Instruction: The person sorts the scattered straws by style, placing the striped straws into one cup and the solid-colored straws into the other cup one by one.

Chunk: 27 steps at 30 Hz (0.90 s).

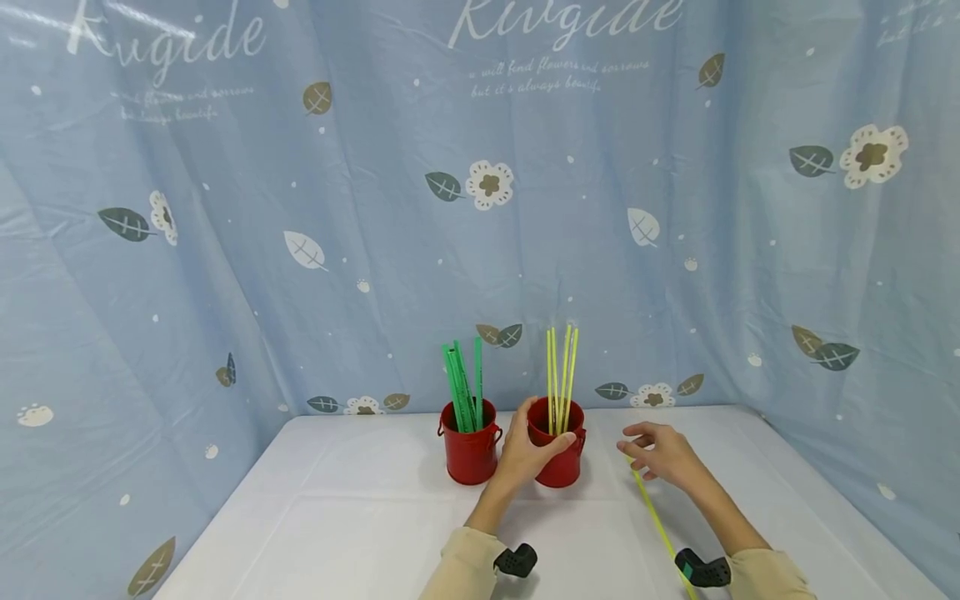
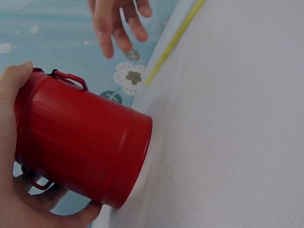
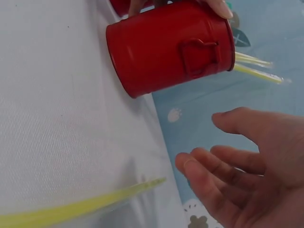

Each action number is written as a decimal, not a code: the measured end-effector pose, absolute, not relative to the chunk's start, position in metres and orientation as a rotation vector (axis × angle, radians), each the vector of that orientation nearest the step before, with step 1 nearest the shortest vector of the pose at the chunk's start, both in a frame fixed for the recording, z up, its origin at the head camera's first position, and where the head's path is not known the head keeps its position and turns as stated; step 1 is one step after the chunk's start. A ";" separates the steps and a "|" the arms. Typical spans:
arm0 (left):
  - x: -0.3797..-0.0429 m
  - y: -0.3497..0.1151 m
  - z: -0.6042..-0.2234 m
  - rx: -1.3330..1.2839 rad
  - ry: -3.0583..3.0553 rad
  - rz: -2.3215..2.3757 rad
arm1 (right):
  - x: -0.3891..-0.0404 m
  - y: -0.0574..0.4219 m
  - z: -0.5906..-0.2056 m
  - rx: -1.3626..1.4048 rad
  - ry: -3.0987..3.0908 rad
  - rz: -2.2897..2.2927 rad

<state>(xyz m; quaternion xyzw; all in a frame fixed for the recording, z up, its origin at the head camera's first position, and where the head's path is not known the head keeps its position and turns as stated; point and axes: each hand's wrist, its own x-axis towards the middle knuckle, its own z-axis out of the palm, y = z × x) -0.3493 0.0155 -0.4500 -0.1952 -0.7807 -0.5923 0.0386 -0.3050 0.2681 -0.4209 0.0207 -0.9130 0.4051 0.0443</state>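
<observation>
My left hand [image 1: 521, 457] grips the right-hand red bucket [image 1: 558, 472], fingers around its left side and thumb across the front near the rim. Several thin yellow sticks [image 1: 553, 379] stand in that bucket. To its right, my right hand [image 1: 666, 454] hovers with fingers loosely bent and thumb apart. Below it a single yellow stick [image 1: 657, 522] lies on the table; the right wrist view shows a gap between the fingers and this stick [image 3: 85, 206]. In the left wrist view the bucket [image 2: 85, 137] has small handles at its sides.
Left of the gripped bucket stands another red bucket [image 1: 470, 460] holding several green sticks [image 1: 462, 392]. Both are near the back of the white-covered table [image 1: 337, 517]. A blue patterned curtain [image 1: 390, 250] hangs behind and at the sides.
</observation>
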 end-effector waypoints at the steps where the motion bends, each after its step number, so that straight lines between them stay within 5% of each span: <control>1: -0.349 0.016 -0.450 -0.604 -2.390 -1.821 | -0.305 0.269 -0.421 0.056 -2.802 1.232; 27: -0.347 0.015 -0.447 -0.590 -2.400 -1.835 | -0.304 0.275 -0.431 -0.090 -3.002 1.117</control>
